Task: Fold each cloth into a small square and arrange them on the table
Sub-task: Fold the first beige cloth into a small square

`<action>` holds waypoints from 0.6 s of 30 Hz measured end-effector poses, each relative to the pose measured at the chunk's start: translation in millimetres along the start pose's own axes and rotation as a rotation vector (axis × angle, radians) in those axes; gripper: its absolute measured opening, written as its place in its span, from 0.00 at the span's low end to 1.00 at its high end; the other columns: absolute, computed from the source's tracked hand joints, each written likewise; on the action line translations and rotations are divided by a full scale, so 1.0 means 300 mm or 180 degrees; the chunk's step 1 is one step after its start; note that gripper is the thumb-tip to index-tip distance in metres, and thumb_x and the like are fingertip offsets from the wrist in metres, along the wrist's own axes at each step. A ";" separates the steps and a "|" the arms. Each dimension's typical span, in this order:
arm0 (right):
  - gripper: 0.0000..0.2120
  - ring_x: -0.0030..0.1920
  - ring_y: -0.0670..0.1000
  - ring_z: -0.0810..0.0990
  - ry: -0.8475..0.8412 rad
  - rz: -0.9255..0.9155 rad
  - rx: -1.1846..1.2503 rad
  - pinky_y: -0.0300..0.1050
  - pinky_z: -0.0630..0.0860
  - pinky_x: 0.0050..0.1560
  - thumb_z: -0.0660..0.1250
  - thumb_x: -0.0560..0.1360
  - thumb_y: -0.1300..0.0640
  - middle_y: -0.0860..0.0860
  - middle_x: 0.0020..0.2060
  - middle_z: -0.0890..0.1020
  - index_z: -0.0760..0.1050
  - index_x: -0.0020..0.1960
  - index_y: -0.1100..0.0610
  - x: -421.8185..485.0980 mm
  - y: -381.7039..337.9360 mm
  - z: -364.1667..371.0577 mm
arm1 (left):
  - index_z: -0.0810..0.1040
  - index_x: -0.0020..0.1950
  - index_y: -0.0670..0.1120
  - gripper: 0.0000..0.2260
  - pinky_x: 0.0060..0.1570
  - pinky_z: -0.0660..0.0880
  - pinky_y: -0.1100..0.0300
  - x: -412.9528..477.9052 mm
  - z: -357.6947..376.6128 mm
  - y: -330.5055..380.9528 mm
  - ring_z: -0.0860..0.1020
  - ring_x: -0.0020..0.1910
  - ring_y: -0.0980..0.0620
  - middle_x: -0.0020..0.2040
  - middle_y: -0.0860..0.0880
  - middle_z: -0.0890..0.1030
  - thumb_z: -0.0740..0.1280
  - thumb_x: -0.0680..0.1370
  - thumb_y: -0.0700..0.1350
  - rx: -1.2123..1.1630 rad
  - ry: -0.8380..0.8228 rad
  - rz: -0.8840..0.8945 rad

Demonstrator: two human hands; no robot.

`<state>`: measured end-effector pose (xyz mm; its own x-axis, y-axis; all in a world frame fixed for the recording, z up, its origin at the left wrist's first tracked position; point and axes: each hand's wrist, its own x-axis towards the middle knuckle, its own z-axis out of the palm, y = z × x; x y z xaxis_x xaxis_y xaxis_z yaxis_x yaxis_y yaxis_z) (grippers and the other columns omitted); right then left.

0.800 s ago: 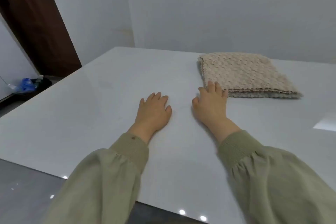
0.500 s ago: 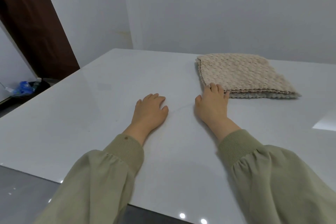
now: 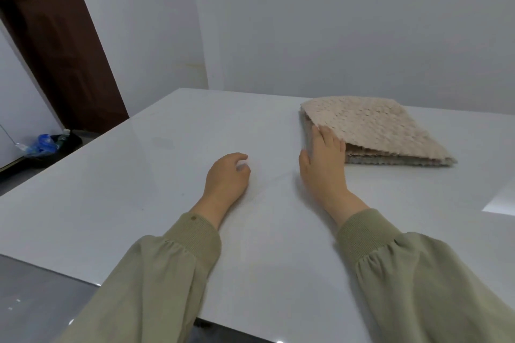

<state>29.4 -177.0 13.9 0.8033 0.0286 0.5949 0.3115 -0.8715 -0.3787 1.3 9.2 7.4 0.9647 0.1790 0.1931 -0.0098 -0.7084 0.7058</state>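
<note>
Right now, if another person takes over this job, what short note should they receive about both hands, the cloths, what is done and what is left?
Left hand: rests on the white table, fingers loosely curled, holding nothing.
Right hand: straight fingers at the near left corner of the beige cloth pile, under its raised top layer; no pinch visible.
Cloths: one pile on the right side of the table; how many it holds cannot be told.
Done: no separate folded square in view.
Left: probably take the top cloth, fold it small, place it, repeat.
</note>
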 end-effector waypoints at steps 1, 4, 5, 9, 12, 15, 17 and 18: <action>0.24 0.70 0.58 0.63 0.0358 -0.0426 0.0227 0.59 0.54 0.72 0.54 0.75 0.59 0.61 0.67 0.70 0.66 0.69 0.66 -0.005 -0.020 -0.017 | 0.74 0.65 0.47 0.15 0.64 0.64 0.62 0.000 -0.009 -0.005 0.70 0.66 0.52 0.67 0.51 0.73 0.59 0.79 0.41 -0.0361 0.0188 -0.0107; 0.16 0.65 0.57 0.69 0.1206 -0.1280 0.0556 0.58 0.57 0.71 0.59 0.73 0.61 0.59 0.58 0.76 0.74 0.59 0.62 -0.042 -0.064 -0.044 | 0.75 0.63 0.46 0.16 0.57 0.64 0.66 -0.005 -0.032 -0.015 0.72 0.60 0.57 0.62 0.53 0.76 0.57 0.78 0.38 -0.1229 0.0709 -0.0352; 0.15 0.66 0.57 0.68 0.1078 -0.1159 0.0452 0.59 0.54 0.72 0.62 0.72 0.58 0.58 0.59 0.75 0.73 0.57 0.60 -0.054 -0.068 -0.042 | 0.75 0.63 0.46 0.16 0.56 0.64 0.66 -0.007 -0.036 -0.017 0.72 0.58 0.58 0.61 0.53 0.76 0.57 0.78 0.38 -0.1386 0.0818 -0.0371; 0.35 0.75 0.58 0.51 -0.0838 0.0071 -0.0737 0.63 0.39 0.71 0.63 0.71 0.43 0.55 0.73 0.60 0.58 0.72 0.57 -0.076 -0.036 -0.029 | 0.75 0.64 0.47 0.14 0.57 0.64 0.66 -0.014 -0.033 -0.012 0.71 0.58 0.59 0.60 0.55 0.75 0.57 0.80 0.40 -0.1621 0.0813 -0.0265; 0.21 0.71 0.56 0.62 -0.1260 0.0128 -0.1295 0.69 0.40 0.69 0.60 0.75 0.48 0.53 0.66 0.72 0.69 0.65 0.56 -0.077 -0.004 -0.036 | 0.74 0.64 0.50 0.14 0.59 0.63 0.66 -0.026 -0.030 -0.006 0.70 0.60 0.61 0.60 0.57 0.74 0.57 0.80 0.42 -0.1558 0.0665 -0.0073; 0.07 0.53 0.56 0.77 -0.1097 -0.0054 -0.0868 0.62 0.54 0.68 0.56 0.72 0.57 0.53 0.46 0.81 0.73 0.44 0.53 -0.089 -0.027 -0.051 | 0.73 0.65 0.51 0.14 0.63 0.63 0.64 -0.034 -0.029 0.001 0.69 0.62 0.62 0.62 0.59 0.73 0.57 0.81 0.44 -0.1567 0.0518 0.0100; 0.05 0.47 0.58 0.77 -0.1290 -0.0469 -0.0036 0.52 0.65 0.57 0.55 0.67 0.56 0.54 0.41 0.80 0.68 0.40 0.51 -0.107 -0.073 -0.045 | 0.73 0.65 0.51 0.13 0.65 0.64 0.64 -0.037 -0.036 0.012 0.69 0.63 0.61 0.63 0.58 0.73 0.57 0.81 0.45 -0.1541 0.0398 0.0256; 0.03 0.46 0.57 0.76 -0.1509 -0.0657 0.0364 0.49 0.67 0.53 0.56 0.68 0.54 0.53 0.42 0.79 0.68 0.40 0.51 -0.124 -0.098 -0.036 | 0.74 0.64 0.51 0.13 0.64 0.66 0.63 -0.038 -0.042 0.017 0.71 0.62 0.60 0.62 0.56 0.75 0.58 0.81 0.46 -0.1507 0.0264 0.0318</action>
<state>-15.3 -157.7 10.6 0.8525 0.4354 0.2894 0.5197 -0.7661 -0.3782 -13.1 12.0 17.3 0.9290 0.1932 0.3157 -0.2384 -0.3401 0.9097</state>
